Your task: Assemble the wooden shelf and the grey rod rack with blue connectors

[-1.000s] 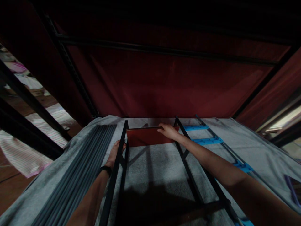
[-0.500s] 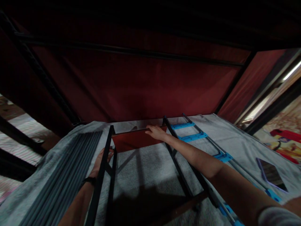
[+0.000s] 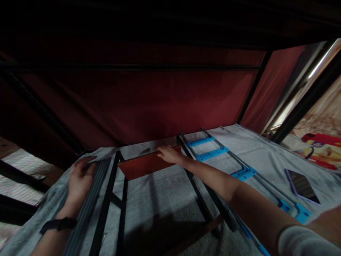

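The right hand (image 3: 167, 155) lay flat, fingers extended, on the red panel (image 3: 145, 165) between black frame rails (image 3: 108, 199). The left hand (image 3: 78, 177) loosely gripped grey rods (image 3: 87, 206) beside it. Unclamped, the panel could have slipped sideways.

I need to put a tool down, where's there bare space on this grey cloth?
Bare cloth lies between the blue-jointed rods and the phone, and inside the black frame below the red panel. The left edge is crowded: grey rods under the left hand.
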`<act>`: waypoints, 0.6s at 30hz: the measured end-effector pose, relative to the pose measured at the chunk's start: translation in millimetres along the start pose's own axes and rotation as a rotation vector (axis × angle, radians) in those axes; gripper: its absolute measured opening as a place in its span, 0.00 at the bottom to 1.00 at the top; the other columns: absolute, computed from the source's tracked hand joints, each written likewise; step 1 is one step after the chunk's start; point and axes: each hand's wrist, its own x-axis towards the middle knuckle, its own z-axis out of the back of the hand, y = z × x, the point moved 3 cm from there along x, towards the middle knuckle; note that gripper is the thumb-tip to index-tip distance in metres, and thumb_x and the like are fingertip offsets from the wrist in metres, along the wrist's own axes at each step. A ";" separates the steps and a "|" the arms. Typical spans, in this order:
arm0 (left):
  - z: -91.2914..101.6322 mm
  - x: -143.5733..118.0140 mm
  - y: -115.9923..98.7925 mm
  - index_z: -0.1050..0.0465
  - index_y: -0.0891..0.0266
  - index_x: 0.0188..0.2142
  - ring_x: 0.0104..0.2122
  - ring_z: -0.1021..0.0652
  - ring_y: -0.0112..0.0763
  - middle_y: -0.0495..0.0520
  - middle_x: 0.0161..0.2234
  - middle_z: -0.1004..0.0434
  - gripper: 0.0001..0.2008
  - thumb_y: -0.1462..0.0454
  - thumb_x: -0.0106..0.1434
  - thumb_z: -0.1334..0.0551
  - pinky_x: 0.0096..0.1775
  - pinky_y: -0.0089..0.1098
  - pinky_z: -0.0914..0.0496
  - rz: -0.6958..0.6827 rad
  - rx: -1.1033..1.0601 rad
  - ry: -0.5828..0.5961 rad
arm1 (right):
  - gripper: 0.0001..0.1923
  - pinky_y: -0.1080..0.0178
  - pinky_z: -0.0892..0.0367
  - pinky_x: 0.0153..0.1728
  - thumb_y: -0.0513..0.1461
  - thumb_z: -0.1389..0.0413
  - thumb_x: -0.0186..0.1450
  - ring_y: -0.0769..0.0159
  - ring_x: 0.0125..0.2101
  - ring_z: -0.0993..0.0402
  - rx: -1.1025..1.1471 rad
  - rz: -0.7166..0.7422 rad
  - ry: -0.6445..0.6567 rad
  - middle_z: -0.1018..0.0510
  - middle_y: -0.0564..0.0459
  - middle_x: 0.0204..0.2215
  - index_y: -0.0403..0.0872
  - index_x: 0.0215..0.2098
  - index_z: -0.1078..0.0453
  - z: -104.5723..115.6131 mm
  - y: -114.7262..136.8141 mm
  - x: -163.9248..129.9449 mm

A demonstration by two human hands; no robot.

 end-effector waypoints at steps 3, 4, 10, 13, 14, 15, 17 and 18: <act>-17.7 16.9 -64.8 0.27 0.58 0.50 0.56 0.27 0.46 0.57 0.54 0.25 0.21 0.51 0.64 0.45 0.59 0.49 0.34 -0.301 -0.029 0.250 | 0.15 0.52 0.39 0.57 0.37 0.47 0.70 0.57 0.54 0.30 0.040 0.004 -0.035 0.25 0.43 0.54 0.45 0.54 0.32 -2.1 -0.2 -2.3; -30.1 17.8 -83.5 0.27 0.59 0.53 0.57 0.28 0.45 0.59 0.55 0.26 0.23 0.51 0.64 0.46 0.60 0.47 0.34 -0.380 -0.012 0.344 | 0.16 0.52 0.39 0.57 0.37 0.47 0.69 0.56 0.55 0.31 0.055 -0.001 -0.053 0.26 0.43 0.55 0.45 0.55 0.32 -2.6 0.1 -2.8; -97.1 9.6 -115.4 0.31 0.64 0.59 0.55 0.25 0.42 0.62 0.57 0.26 0.26 0.58 0.65 0.50 0.57 0.39 0.33 -0.382 0.180 0.780 | 0.23 0.54 0.40 0.61 0.35 0.47 0.67 0.58 0.59 0.34 0.131 0.028 -0.126 0.30 0.43 0.59 0.45 0.60 0.35 12.1 -2.4 -14.7; -107.4 8.8 -103.3 0.30 0.60 0.59 0.52 0.22 0.38 0.59 0.55 0.23 0.25 0.60 0.67 0.52 0.53 0.34 0.30 -0.324 0.181 0.890 | 0.24 0.53 0.43 0.63 0.35 0.45 0.66 0.58 0.62 0.38 0.185 0.013 -0.224 0.31 0.45 0.60 0.47 0.60 0.34 33.8 -24.4 -35.2; -108.9 9.1 -99.3 0.31 0.59 0.59 0.51 0.22 0.38 0.58 0.54 0.22 0.25 0.59 0.67 0.52 0.52 0.33 0.30 -0.313 0.181 0.898 | 0.24 0.54 0.43 0.63 0.34 0.45 0.66 0.59 0.61 0.37 0.216 -0.020 -0.276 0.29 0.46 0.60 0.47 0.60 0.33 41.1 -36.3 -44.0; -110.0 9.4 -96.1 0.32 0.59 0.60 0.51 0.21 0.37 0.58 0.54 0.22 0.25 0.59 0.67 0.52 0.52 0.32 0.30 -0.306 0.183 0.895 | 0.23 0.54 0.42 0.63 0.34 0.46 0.65 0.59 0.60 0.36 0.251 -0.078 -0.334 0.28 0.45 0.58 0.46 0.58 0.32 47.3 -50.1 -53.4; -112.2 10.2 -91.8 0.32 0.58 0.60 0.52 0.22 0.37 0.58 0.54 0.22 0.25 0.59 0.67 0.52 0.52 0.32 0.30 -0.301 0.193 0.871 | 0.21 0.55 0.40 0.61 0.31 0.48 0.64 0.60 0.57 0.33 0.328 -0.231 -0.446 0.25 0.45 0.54 0.45 0.55 0.29 53.8 -78.8 -72.4; -113.3 10.4 -90.7 0.32 0.58 0.60 0.52 0.22 0.38 0.57 0.54 0.22 0.25 0.59 0.67 0.52 0.52 0.32 0.30 -0.298 0.201 0.860 | 0.20 0.55 0.38 0.60 0.30 0.49 0.64 0.60 0.56 0.31 0.367 -0.304 -0.484 0.24 0.45 0.52 0.44 0.53 0.28 53.2 -91.3 -81.1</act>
